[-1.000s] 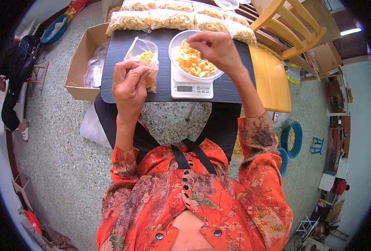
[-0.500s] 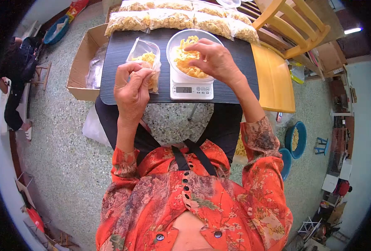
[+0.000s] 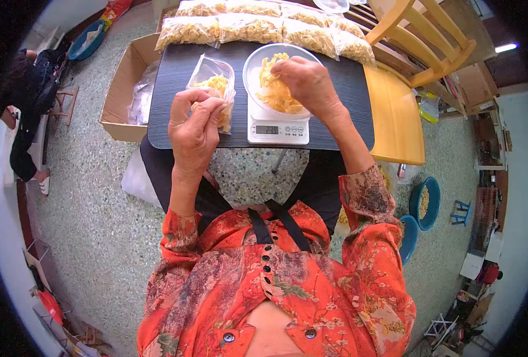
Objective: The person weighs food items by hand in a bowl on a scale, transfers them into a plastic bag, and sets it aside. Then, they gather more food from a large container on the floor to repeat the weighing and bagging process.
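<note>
My left hand [image 3: 196, 122] pinches the near edge of a clear zip bag [image 3: 228, 98] partly filled with yellow curled dried pieces [image 3: 216, 83]. The bag stands with its mouth gaping on the dark table. Over a clear plastic bowl [image 3: 249, 77], my right hand [image 3: 305, 83] has its fingers drawn together at the top of the yellow curled pieces [image 3: 279, 98] inside; the fingertips are partly hidden. Under the bowl is a white digital scale [image 3: 279, 132] with a lit number display.
Filled bags [image 3: 249, 28] line the back of the dark table [image 3: 174, 74]. An open cardboard box [image 3: 118, 89] with plastic bags stands left. At right are a wooden chair [image 3: 395, 113] and blue tubs [image 3: 430, 205] on the floor. Another person [image 3: 32, 113] sits far left.
My right hand's fingers, spread above the bowl before, have closed together at the yellow pieces. My left hand keeps its pinch on the bag. The whole view has shifted slightly.
</note>
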A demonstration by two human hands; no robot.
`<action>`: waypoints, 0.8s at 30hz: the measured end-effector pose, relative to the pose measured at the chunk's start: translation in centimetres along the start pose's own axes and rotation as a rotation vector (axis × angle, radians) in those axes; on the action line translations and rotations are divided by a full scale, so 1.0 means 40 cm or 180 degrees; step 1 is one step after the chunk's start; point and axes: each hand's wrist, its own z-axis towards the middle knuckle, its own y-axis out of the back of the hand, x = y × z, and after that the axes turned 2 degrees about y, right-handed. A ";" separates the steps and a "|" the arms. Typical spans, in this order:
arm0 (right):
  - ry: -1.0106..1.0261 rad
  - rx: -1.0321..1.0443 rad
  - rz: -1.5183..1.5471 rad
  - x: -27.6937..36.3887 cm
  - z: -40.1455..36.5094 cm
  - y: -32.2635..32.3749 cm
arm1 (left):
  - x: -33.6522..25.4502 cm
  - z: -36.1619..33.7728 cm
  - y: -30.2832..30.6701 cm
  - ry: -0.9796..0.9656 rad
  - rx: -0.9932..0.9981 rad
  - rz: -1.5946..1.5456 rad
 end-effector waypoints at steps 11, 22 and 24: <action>-0.2626 -0.1505 0.3897 -0.041 -0.025 0.044 | -0.004 -0.002 -0.013 -0.0012 -0.0030 -0.0113; -0.2467 -0.1938 0.3594 0.008 0.003 0.050 | -0.011 0.003 -0.007 -0.0019 -0.0024 0.0012; -0.2372 -0.1948 0.3407 0.057 0.033 0.063 | -0.002 0.002 -0.007 -0.0030 -0.0024 0.0059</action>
